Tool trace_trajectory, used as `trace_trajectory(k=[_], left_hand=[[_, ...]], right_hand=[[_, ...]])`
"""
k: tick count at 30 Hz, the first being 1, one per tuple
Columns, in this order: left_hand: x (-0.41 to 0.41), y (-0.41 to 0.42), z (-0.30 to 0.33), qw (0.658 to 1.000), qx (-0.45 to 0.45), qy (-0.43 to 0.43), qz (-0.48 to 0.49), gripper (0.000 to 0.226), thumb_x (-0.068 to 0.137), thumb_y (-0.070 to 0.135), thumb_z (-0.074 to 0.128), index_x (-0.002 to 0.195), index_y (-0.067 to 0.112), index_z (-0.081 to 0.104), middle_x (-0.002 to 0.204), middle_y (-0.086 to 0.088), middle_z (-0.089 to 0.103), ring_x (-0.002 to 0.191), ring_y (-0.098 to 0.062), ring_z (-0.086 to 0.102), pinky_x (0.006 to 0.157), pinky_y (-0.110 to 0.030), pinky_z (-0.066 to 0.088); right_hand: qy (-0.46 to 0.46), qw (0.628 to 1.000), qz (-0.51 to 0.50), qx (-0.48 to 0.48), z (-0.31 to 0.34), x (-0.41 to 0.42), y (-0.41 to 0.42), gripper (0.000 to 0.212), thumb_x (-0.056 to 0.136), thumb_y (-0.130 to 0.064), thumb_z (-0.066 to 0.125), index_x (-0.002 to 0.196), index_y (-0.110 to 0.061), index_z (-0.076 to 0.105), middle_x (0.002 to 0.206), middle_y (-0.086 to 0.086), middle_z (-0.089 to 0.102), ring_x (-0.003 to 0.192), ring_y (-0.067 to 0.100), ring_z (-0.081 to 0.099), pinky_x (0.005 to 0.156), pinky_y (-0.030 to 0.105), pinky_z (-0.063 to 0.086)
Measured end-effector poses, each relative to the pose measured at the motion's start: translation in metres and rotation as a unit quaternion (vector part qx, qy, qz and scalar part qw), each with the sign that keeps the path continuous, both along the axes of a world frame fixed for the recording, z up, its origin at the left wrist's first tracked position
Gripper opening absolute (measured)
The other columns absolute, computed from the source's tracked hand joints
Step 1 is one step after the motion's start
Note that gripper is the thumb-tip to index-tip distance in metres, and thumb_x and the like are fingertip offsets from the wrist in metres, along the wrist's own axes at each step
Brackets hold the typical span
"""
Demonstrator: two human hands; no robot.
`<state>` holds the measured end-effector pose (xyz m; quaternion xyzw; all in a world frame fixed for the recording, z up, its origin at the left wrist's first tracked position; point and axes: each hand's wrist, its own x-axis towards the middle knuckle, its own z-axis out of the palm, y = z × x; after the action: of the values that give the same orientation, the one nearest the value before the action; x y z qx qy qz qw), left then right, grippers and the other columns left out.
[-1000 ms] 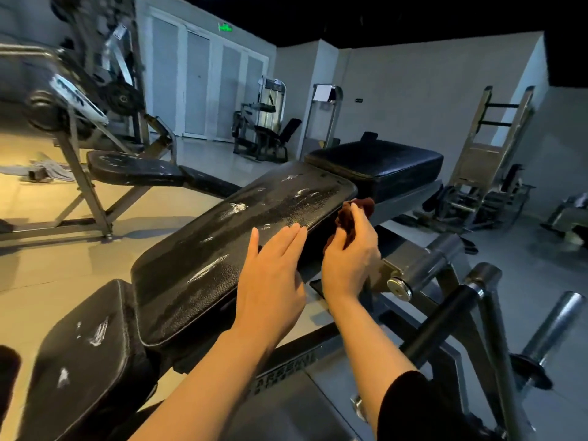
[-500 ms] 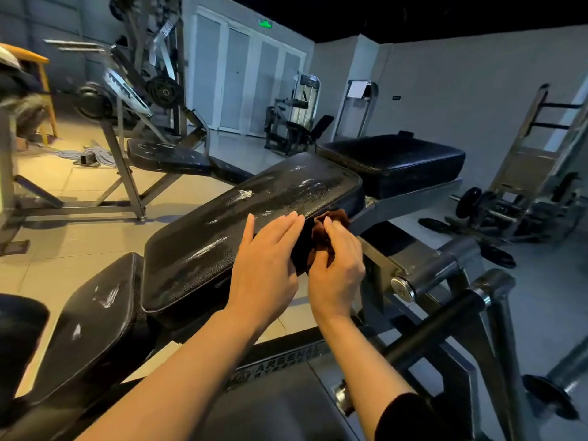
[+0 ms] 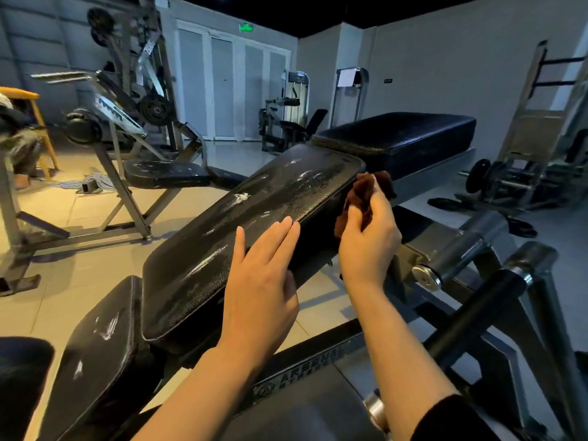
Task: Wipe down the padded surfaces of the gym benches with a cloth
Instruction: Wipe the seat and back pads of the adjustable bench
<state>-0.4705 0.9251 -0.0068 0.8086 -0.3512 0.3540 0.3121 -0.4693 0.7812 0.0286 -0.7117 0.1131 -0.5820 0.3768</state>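
Observation:
A long black padded back pad [image 3: 241, 237], scuffed and shiny, slopes up from lower left to the centre. My left hand [image 3: 264, 281] lies flat with straight fingers on its right edge. My right hand [image 3: 366, 240] grips a dark brown cloth [image 3: 366, 192] against the pad's right side near its upper corner. A black seat pad [image 3: 98, 354] sits below it at lower left. A thick black flat pad [image 3: 401, 138] stands just beyond the sloping pad.
Steel posts and a black roller bar [image 3: 471, 313] of the bench frame stand at right. Another bench [image 3: 165, 176] with a plate-loaded machine is at left. More machines, weight plates [image 3: 477, 176] on the floor and white doors [image 3: 235, 90] fill the back.
My right hand with the cloth has slid up along the pad's right side toward its upper corner. My left hand stays flat on the pad edge. The view has shifted slightly.

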Motion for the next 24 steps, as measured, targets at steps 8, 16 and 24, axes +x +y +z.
trace_trajectory(k=[8,16,24], left_hand=[[-0.007,-0.005,-0.002,1.000,-0.026,0.016,0.005,0.071,0.074,-0.003,0.064,0.142,0.012,0.045,0.144,-0.001,0.047,0.136,-0.014,0.037,0.118,-0.047,0.004],[-0.007,-0.001,-0.004,1.000,-0.017,0.015,-0.002,0.072,0.074,-0.005,0.065,0.142,0.010,0.045,0.146,-0.004,0.045,0.137,-0.015,0.034,0.119,-0.045,0.004],[-0.008,0.001,-0.010,0.999,-0.033,0.024,-0.003,0.070,0.078,-0.006,0.062,0.143,0.010,0.042,0.148,-0.003,0.042,0.139,-0.013,0.031,0.121,-0.034,0.002]], right_hand=[[0.020,0.993,0.027,-0.116,-0.024,-0.013,0.017,0.050,0.091,0.009,0.050,0.137,-0.009,0.050,0.137,0.008,0.054,0.133,0.019,0.045,0.110,0.029,0.036],[0.020,0.992,0.020,-0.126,-0.034,-0.014,0.036,0.051,0.086,0.011,0.052,0.133,-0.009,0.057,0.130,0.008,0.060,0.129,0.020,0.048,0.108,0.029,0.039],[-0.040,0.999,-0.005,-0.030,0.001,-0.008,0.005,0.044,0.087,0.007,0.059,0.129,-0.007,0.056,0.136,0.010,0.053,0.133,0.021,0.045,0.109,0.014,0.032]])
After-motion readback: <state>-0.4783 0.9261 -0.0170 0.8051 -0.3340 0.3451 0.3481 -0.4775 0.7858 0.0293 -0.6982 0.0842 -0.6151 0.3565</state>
